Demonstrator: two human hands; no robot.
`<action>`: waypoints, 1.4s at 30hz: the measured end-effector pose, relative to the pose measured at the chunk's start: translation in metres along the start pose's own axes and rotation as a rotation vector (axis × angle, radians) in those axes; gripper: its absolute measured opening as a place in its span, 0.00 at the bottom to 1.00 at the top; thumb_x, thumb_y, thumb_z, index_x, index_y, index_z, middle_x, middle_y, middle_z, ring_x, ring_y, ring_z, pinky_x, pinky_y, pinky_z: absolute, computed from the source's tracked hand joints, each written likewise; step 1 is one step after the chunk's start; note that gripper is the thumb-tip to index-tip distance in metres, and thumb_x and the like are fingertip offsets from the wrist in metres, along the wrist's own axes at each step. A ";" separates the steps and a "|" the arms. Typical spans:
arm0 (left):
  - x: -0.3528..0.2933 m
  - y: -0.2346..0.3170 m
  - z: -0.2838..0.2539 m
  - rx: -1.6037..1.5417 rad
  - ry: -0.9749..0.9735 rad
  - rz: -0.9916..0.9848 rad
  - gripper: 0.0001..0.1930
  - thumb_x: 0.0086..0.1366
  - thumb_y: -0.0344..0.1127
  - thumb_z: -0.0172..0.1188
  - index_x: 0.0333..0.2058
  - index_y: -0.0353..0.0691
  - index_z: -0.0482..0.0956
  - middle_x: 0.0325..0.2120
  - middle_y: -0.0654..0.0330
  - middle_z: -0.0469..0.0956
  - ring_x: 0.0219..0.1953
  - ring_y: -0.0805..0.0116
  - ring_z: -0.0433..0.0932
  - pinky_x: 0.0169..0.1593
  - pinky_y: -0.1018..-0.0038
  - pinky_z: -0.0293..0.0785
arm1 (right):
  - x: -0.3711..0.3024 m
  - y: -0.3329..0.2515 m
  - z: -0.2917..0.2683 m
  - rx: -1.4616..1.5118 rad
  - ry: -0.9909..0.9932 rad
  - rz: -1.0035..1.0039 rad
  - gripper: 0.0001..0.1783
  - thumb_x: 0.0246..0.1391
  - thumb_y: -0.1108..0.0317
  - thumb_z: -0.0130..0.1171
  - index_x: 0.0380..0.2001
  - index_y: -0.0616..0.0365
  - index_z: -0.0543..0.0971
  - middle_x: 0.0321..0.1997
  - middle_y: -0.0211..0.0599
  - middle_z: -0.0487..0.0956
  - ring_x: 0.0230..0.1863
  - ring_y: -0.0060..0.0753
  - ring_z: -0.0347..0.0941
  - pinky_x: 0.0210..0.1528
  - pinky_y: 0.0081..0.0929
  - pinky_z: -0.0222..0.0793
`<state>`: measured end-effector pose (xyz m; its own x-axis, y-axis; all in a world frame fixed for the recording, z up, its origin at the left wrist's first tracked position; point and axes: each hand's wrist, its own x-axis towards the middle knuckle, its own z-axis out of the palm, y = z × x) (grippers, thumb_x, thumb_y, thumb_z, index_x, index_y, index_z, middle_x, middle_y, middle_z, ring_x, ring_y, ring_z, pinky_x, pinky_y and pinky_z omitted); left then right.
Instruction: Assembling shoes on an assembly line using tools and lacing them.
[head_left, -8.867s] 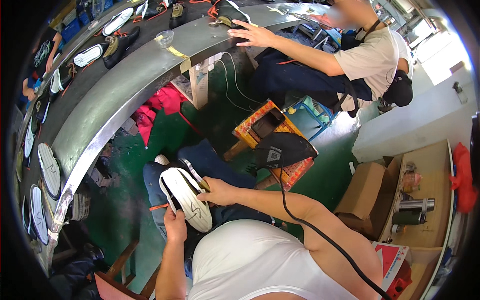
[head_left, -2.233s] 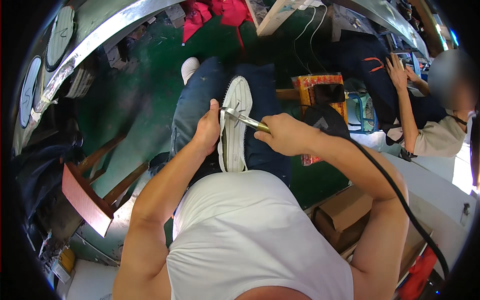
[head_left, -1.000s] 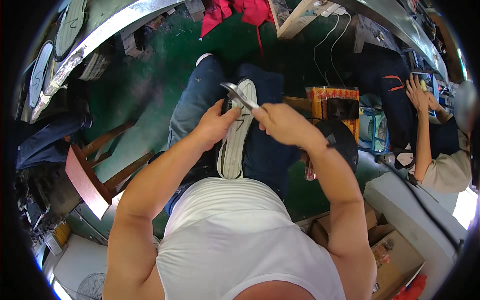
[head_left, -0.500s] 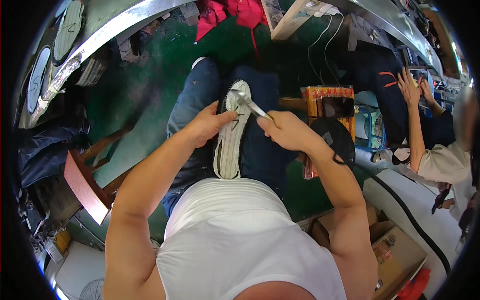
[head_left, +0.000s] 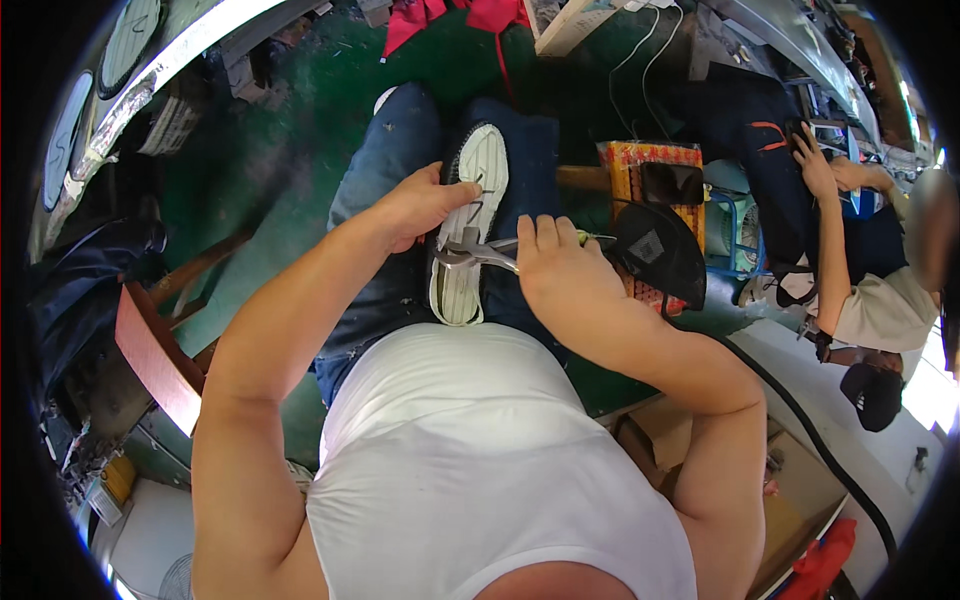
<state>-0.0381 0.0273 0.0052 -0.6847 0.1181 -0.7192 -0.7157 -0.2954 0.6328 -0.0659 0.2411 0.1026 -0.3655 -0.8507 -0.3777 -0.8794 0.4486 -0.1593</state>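
Note:
Across my thighs lies a long shoe bottom (head_left: 468, 225), pale with lengthwise ridges, a dark edge and some dark marks on its face. My left hand (head_left: 422, 207) grips it from the left, thumb pressed on top and fingers at its side. In my right hand (head_left: 562, 268) are metal pincers (head_left: 480, 254), handles under my fingers. Their head lies over the lower middle part of the shoe bottom, jaws toward its left edge. Whether the jaws pinch anything, I cannot tell.
Right of my knees are a black cap (head_left: 655, 255), a dark phone (head_left: 672, 184) and an orange patterned packet (head_left: 625, 165). A wooden stool (head_left: 155, 350) stands left. More soles (head_left: 130, 45) rest on the far-left bench. Another person's hand (head_left: 815, 170) works at right.
The pincers have come from the toe end down toward the lower middle, their head now turned leftward. My right hand has rotated, its back now upward. My left hand keeps its hold.

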 end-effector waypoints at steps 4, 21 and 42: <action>-0.001 -0.006 0.004 0.030 0.017 0.031 0.33 0.63 0.41 0.63 0.60 0.27 0.61 0.51 0.49 0.75 0.50 0.63 0.77 0.53 0.67 0.74 | 0.020 -0.011 -0.033 -0.200 -0.241 -0.017 0.20 0.50 0.72 0.57 0.45 0.73 0.74 0.38 0.53 0.77 0.41 0.48 0.78 0.36 0.37 0.77; -0.011 -0.018 -0.004 -0.192 -0.278 0.230 0.39 0.65 0.36 0.63 0.69 0.41 0.51 0.63 0.60 0.65 0.65 0.68 0.61 0.68 0.68 0.54 | 0.014 0.047 0.074 0.695 0.100 0.121 0.13 0.54 0.59 0.62 0.36 0.57 0.79 0.30 0.46 0.81 0.35 0.53 0.79 0.38 0.46 0.72; 0.004 -0.041 -0.017 0.024 -0.195 0.225 0.32 0.67 0.27 0.54 0.67 0.41 0.54 0.61 0.58 0.66 0.62 0.64 0.66 0.66 0.66 0.58 | -0.004 0.012 0.060 0.363 -0.050 0.035 0.16 0.43 0.68 0.61 0.32 0.71 0.81 0.37 0.60 0.79 0.39 0.58 0.78 0.39 0.46 0.76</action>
<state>-0.0090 0.0242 -0.0285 -0.8381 0.2333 -0.4931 -0.5448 -0.3121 0.7783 -0.0569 0.2661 0.0469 -0.3700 -0.8229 -0.4312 -0.6981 0.5525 -0.4553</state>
